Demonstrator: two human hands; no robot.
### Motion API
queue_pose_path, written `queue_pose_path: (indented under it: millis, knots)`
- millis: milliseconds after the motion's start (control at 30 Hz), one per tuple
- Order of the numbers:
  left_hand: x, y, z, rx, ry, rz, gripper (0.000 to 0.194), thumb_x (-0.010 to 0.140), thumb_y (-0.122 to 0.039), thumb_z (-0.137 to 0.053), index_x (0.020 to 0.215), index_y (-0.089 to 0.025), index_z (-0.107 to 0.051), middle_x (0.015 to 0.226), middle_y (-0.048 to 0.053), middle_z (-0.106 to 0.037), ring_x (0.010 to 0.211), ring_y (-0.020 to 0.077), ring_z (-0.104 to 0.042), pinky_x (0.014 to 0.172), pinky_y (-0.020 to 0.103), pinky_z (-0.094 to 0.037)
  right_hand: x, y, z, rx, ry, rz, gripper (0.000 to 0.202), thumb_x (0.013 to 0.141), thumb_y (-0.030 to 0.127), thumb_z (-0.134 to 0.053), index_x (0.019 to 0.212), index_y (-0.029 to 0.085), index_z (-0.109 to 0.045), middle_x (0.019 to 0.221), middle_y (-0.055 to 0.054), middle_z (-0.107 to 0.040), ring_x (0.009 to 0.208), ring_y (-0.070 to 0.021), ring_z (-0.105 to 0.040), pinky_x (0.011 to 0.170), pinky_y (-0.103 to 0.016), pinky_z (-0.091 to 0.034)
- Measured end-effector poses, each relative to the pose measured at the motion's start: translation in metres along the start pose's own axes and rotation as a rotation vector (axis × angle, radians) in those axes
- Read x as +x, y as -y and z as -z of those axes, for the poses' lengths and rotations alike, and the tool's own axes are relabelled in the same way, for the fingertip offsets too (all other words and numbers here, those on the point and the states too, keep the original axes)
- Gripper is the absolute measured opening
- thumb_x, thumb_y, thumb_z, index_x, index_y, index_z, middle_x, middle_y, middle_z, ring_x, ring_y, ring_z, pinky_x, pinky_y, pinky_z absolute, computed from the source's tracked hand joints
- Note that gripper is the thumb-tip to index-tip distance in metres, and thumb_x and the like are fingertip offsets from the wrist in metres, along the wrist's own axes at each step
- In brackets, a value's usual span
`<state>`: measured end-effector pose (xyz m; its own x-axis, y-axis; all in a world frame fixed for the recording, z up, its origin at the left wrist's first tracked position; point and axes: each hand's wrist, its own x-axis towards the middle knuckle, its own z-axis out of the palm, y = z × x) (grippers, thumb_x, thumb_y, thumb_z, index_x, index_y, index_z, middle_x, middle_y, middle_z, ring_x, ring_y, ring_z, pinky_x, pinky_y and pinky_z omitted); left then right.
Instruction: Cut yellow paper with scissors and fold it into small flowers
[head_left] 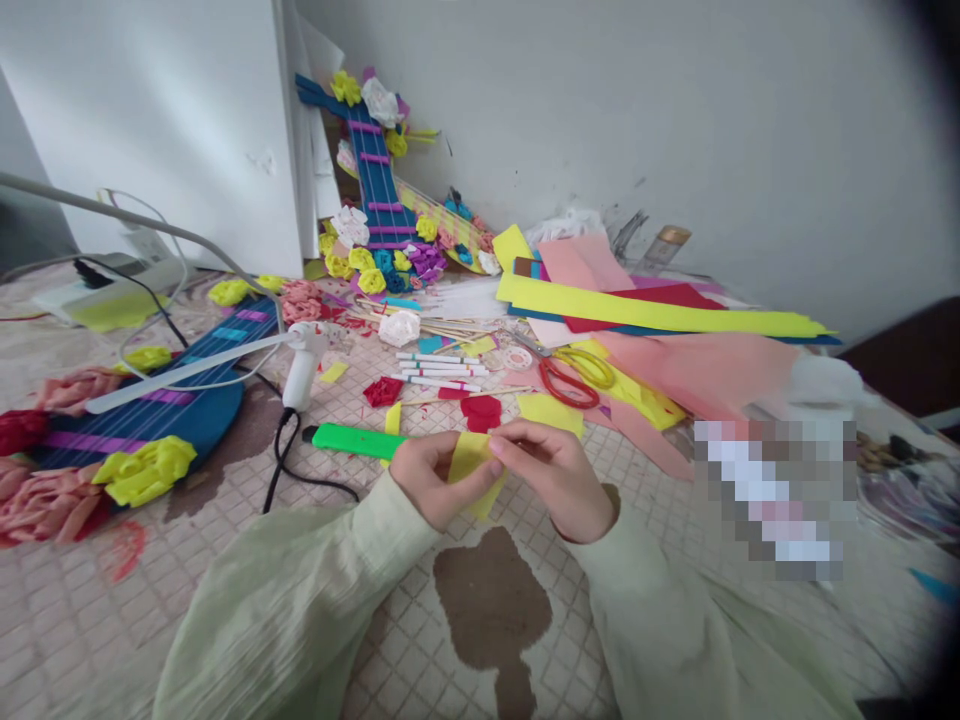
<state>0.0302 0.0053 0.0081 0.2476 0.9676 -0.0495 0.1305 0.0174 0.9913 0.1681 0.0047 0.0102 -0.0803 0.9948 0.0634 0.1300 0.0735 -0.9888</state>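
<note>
A small piece of yellow paper is held up between both hands above the table. My left hand pinches its left side, with the thumb lying across the front. My right hand has its thumb and forefinger closed at the paper's upper right edge. Just left of my left hand lies a green utility knife. Behind the hands are a red paper piece, a dark red paper flower and several white markers.
Scissors with red and yellow handles lie behind my right hand. A white glue gun with a black cord stands at the left, beside a blue paper instrument with flowers. Coloured paper strips are stacked at the back right.
</note>
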Motion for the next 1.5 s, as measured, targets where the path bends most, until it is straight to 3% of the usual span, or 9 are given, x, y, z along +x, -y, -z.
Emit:
queue_pose_path:
  millis: [267,600,767,1033,1167,1300,1500]
  knots:
    - [-0.0012,-0.0048,0.0011,-0.089,0.005,0.059,0.024,0.060,-0.033,-0.060,0.062,-0.010,-0.059,0.047,-0.003,-0.047,0.042,0.0055,-0.040,0.039,0.017,-0.031,-0.0003,0.0018,-0.0009,0.091,-0.002,-0.041,0.014,0.065,0.031,-0.061,0.069,0.018,-0.062,0.068,-0.001,-0.060,0.064,-0.0117,-0.052,0.058,-0.025,-0.043]
    - [0.0000,-0.0033,0.0011,-0.123,0.026,0.108,0.026,0.059,-0.031,-0.060,0.071,-0.008,-0.063,0.052,0.000,-0.052,0.044,0.0068,-0.044,0.040,0.017,-0.033,-0.0002,-0.0024,0.0006,0.149,-0.011,-0.086,0.013,0.062,0.029,-0.065,0.068,0.019,-0.063,0.066,0.000,-0.059,0.060,-0.0095,-0.050,0.057,-0.023,-0.041]
    - [0.0042,0.0011,0.0047,-0.051,0.098,0.089,0.027,0.060,-0.035,-0.059,0.067,-0.008,-0.062,0.052,0.000,-0.052,0.044,0.0084,-0.045,0.039,0.018,-0.034,0.0008,-0.0032,0.0003,0.161,0.007,-0.107,0.013,0.063,0.030,-0.064,0.069,0.018,-0.064,0.066,0.000,-0.059,0.061,-0.0094,-0.049,0.058,-0.023,-0.040]
    - [0.0021,-0.0003,0.0036,-0.053,0.111,0.088,0.027,0.061,-0.034,-0.058,0.068,-0.008,-0.063,0.050,-0.001,-0.050,0.043,0.0074,-0.044,0.038,0.018,-0.033,0.0006,-0.0050,0.0004,0.183,0.013,-0.120,0.014,0.063,0.030,-0.064,0.069,0.018,-0.064,0.066,0.000,-0.058,0.061,-0.0095,-0.049,0.058,-0.024,-0.040]
    - [0.0005,-0.0016,0.0022,-0.075,0.063,0.075,0.028,0.063,-0.034,-0.056,0.069,-0.008,-0.063,0.050,-0.001,-0.051,0.043,0.0072,-0.044,0.038,0.017,-0.033,0.0012,-0.0065,0.0008,0.197,0.014,-0.115,0.012,0.063,0.029,-0.064,0.069,0.019,-0.064,0.065,0.001,-0.058,0.061,-0.0094,-0.048,0.059,-0.024,-0.039]
    - [0.0014,0.0000,0.0026,-0.059,0.104,0.063,0.029,0.063,-0.034,-0.056,0.070,-0.007,-0.062,0.050,0.000,-0.051,0.042,0.0074,-0.044,0.038,0.018,-0.033,0.0013,-0.0062,0.0003,0.206,0.003,-0.119,0.012,0.063,0.029,-0.064,0.069,0.019,-0.064,0.065,0.001,-0.058,0.061,-0.0091,-0.048,0.059,-0.023,-0.039]
    - [0.0025,0.0037,0.0034,-0.004,0.086,0.037,0.029,0.064,-0.037,-0.054,0.064,-0.009,-0.060,0.049,0.000,-0.049,0.042,0.0079,-0.043,0.038,0.018,-0.033,0.0010,-0.0029,0.0002,0.196,-0.009,-0.124,0.011,0.063,0.028,-0.065,0.067,0.017,-0.064,0.065,0.001,-0.058,0.060,-0.0080,-0.048,0.058,-0.022,-0.039]
